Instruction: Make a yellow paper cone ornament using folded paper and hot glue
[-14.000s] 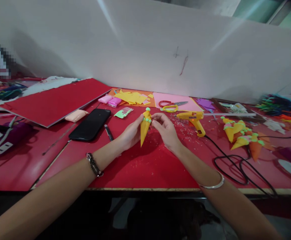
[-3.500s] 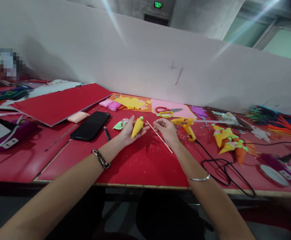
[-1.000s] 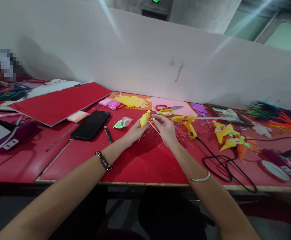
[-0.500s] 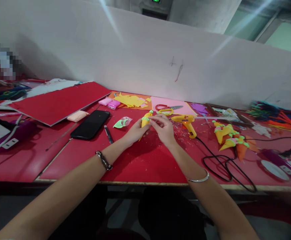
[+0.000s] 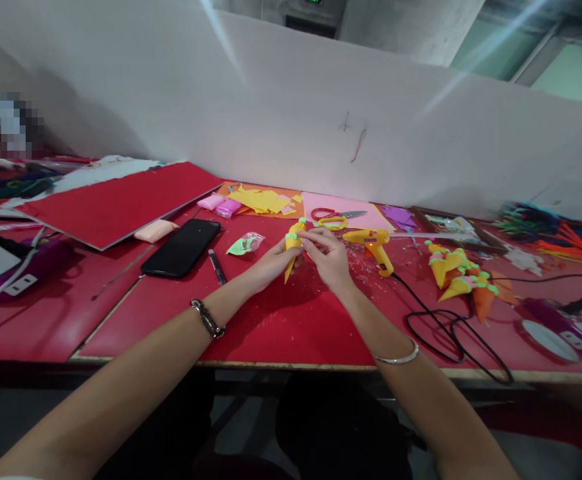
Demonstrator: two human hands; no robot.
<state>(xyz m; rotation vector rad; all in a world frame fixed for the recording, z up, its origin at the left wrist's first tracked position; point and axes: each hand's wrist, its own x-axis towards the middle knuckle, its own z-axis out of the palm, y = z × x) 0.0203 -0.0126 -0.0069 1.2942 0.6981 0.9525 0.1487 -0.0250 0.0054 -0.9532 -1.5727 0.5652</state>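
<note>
A small yellow paper cone (image 5: 291, 267) with light green clay trim, its point downward, is held upright over the red table. My left hand (image 5: 277, 259) is closed around the cone's middle. My right hand (image 5: 327, 251) touches the green trim near the cone's top with pinched thumb and finger; whether a bit of clay sits between them is too small to tell. Just left lies an opened packet of green clay (image 5: 245, 245). A yellow hot glue gun (image 5: 375, 248) with a lit orange light rests right of my right hand, a clear glue stick at its back.
Several finished yellow and orange cones (image 5: 458, 273) lie at the right, beside a looped black cord (image 5: 451, 333). A black phone (image 5: 183, 248) and a marker (image 5: 217, 268) are at the left. Scissors (image 5: 338, 215), yellow paper scraps (image 5: 261, 200) and a red board (image 5: 125, 200) lie behind.
The cone has turned slightly in my left hand, so its lower point now shows more below the fingers. My right hand stays pinched at the green trim.
</note>
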